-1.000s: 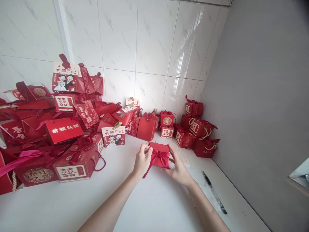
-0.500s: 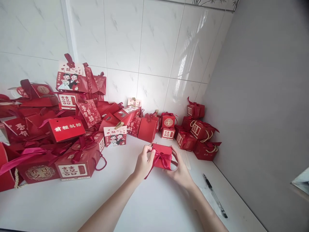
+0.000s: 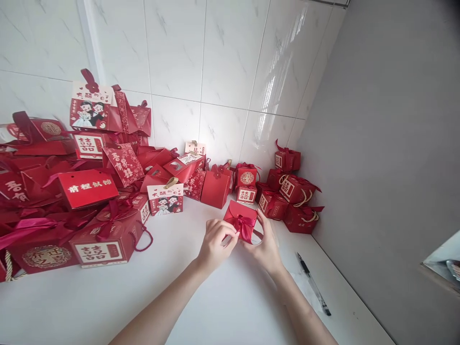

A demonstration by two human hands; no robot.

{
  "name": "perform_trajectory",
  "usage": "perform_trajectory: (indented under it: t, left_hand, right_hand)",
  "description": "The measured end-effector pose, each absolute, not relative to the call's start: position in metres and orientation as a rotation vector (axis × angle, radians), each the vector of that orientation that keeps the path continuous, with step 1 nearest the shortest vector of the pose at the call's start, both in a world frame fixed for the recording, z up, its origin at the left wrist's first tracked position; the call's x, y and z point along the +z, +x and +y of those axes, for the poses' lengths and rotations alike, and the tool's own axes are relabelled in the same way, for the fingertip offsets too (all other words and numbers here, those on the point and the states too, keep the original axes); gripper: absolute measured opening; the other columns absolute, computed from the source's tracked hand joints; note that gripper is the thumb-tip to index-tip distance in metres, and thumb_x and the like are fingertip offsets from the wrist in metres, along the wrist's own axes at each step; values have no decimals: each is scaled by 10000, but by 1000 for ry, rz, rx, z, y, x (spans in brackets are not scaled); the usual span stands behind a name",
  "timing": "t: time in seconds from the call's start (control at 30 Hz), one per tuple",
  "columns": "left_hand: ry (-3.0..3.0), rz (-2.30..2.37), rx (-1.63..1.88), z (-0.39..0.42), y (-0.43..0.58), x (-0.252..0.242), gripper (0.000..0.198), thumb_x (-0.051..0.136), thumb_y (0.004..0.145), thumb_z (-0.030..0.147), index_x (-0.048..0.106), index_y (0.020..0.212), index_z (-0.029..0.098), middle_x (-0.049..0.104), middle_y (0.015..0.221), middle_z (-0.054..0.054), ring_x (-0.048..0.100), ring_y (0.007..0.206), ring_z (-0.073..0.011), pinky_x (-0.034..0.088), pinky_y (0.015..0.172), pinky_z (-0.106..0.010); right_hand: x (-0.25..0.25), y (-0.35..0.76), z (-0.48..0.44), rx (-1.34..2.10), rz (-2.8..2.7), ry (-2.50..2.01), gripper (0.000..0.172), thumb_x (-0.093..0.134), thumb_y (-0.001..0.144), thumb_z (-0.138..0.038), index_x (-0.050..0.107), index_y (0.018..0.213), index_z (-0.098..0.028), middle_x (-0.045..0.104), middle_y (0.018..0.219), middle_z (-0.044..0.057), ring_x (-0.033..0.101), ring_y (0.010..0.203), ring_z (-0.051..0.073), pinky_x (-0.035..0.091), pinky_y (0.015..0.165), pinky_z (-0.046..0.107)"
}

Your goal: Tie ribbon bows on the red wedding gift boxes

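A small red gift box (image 3: 240,210), with a dark red ribbon (image 3: 246,222) tied in a bow on its face, is between my hands over the white table. My right hand (image 3: 266,247) grips it, fingers along the right side and thumb at the lower edge. At the bow's lower left, my left hand (image 3: 217,242) is closed in a pinch on the ribbon, its fingertips close together. One ribbon tail hangs beside my right thumb. The box's underside is hidden.
A big heap of red gift boxes (image 3: 97,254) fills the left of the table (image 3: 201,306). More stacked boxes (image 3: 304,218) stand at the back right near the grey wall. A black-capped pen (image 3: 312,282) lies right of my right forearm. Behind is a tiled wall (image 3: 176,52).
My left hand has moved from the box's upper left edge down to the bow and now pinches the ribbon. The box has turned slightly in my right hand. The view has shifted a little.
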State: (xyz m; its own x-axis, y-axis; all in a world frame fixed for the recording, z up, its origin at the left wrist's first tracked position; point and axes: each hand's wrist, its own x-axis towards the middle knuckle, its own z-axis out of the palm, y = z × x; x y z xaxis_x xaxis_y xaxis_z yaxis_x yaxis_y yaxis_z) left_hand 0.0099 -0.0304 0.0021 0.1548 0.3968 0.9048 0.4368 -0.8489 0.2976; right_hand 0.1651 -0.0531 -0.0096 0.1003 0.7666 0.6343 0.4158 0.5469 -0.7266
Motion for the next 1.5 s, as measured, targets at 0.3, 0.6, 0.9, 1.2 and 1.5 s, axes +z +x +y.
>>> perform_trajectory:
  t: [0.3,0.6,0.9,1.2,1.5]
  left_hand:
    - [-2239,-887,-2082,-26,3,3,65,482,772,157,461,752,215,512,641,9,511,628,-142,432,639,-290]
    - [-2267,-1414,-2286,-20,-2,1,157,445,812,296,535,896,199,587,816,-40,561,796,-181,444,755,-327]
    - [-2291,-1239,-2183,-18,3,5,111,497,817,284,534,752,202,541,800,-17,545,804,-167,439,744,-303]
    - [-2230,-1268,-2285,-21,2,6,97,522,816,284,536,762,205,589,745,-5,564,752,-155,445,717,-277]
    - [-2192,-1440,-2382,-19,0,7,137,513,818,324,558,780,200,616,728,-9,573,749,-160,439,761,-298]
  right_hand:
    - [-8,164,-55,231,-1587,-1019,771,677,705,-270,258,1353,-288,367,1317,98,370,1224,299,472,911,471]
    - [-7,164,-56,214,-1577,-1024,788,679,702,-236,243,1351,-338,343,1329,82,362,1230,314,463,920,495]
    - [-10,165,-54,236,-1604,-1019,777,669,705,-247,251,1359,-297,358,1331,83,361,1236,279,467,929,451]
    - [-11,165,-54,268,-1666,-979,771,638,701,-197,253,1361,-307,333,1355,73,340,1254,271,457,947,433]
    - [-11,163,-55,301,-1721,-983,767,634,705,-213,245,1362,-291,339,1342,92,351,1244,269,471,927,435]
